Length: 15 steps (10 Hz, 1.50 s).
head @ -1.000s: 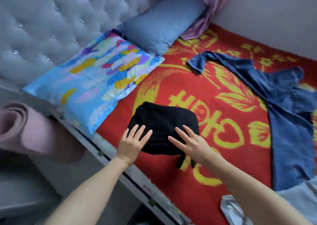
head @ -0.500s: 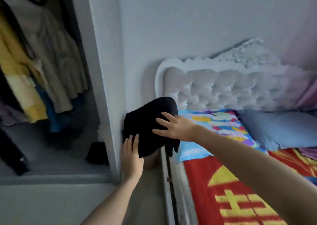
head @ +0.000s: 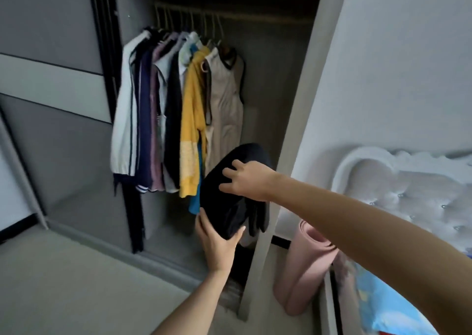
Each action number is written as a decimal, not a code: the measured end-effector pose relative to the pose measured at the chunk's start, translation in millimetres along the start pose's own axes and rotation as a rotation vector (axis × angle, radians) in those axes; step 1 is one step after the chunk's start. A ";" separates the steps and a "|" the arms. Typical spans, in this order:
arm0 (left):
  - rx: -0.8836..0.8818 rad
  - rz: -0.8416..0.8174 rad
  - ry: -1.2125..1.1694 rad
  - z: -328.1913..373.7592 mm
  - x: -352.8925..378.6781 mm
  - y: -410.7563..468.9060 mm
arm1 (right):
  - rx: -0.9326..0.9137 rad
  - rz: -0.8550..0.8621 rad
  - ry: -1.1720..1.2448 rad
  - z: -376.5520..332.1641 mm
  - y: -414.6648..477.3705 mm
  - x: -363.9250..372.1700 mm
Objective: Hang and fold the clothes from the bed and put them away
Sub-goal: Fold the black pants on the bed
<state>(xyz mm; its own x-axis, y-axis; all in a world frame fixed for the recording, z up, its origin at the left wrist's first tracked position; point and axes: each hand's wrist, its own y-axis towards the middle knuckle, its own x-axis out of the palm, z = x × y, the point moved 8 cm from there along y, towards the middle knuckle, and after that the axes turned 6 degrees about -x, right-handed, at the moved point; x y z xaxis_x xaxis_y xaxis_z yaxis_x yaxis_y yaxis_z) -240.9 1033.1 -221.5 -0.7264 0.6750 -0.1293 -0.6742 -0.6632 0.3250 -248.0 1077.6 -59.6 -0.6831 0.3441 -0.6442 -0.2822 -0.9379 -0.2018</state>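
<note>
A folded black garment (head: 229, 201) hangs in the air in front of the open wardrobe (head: 263, 84). My left hand (head: 217, 242) holds it from underneath, thumb and fingers curled round its lower edge. On top of the bundle my right hand (head: 245, 181) presses with bent, spread fingers. The garment's loose end droops at the right side. Inside the wardrobe, several clothes (head: 176, 115) hang on a rail, among them a yellow top and a beige dress.
A rolled pink mat (head: 304, 270) stands between the wardrobe's side panel (head: 288, 140) and the bed. The tufted white headboard (head: 408, 194) and a colourful pillow (head: 388, 301) are at the right. A sliding door (head: 51, 104) covers the wardrobe's left half.
The black garment has been lifted off the red bedspread and carried left to the open wardrobe. My view has swung from the bed to the hanging clothes.
</note>
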 end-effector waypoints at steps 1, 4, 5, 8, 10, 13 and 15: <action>0.159 0.112 0.162 -14.5 -45.2 42.8 | 0.004 0.125 0.067 15.2 44.6 -10.5; -0.150 -0.221 -0.009 -54.9 -70.7 42.2 | -0.002 0.278 0.212 20.7 122.4 -18.2; -1.277 -0.524 -0.896 -83.4 -16.8 11.9 | -0.018 0.349 0.167 18.0 125.5 -32.9; -1.394 0.047 -1.822 -72.7 4.4 32.2 | -0.024 0.497 0.137 15.0 85.4 -31.4; -1.374 -0.102 -1.673 -75.7 1.0 2.5 | 0.015 0.574 0.099 20.4 50.4 -9.0; -1.041 -0.334 -1.637 -50.5 -73.1 35.7 | -0.008 0.681 0.072 -16.7 17.4 35.2; -0.942 -0.454 -0.815 -56.7 -109.1 81.6 | 0.041 0.657 0.048 -40.6 3.8 50.8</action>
<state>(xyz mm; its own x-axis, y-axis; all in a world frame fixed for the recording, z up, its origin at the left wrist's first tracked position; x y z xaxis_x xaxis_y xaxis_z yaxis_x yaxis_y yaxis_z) -224.2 887.0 -234.0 -0.3489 0.6751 0.6500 -0.9088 -0.0745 -0.4105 -256.4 1089.7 -123.0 -0.6913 -0.3023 -0.6564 0.1569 -0.9494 0.2720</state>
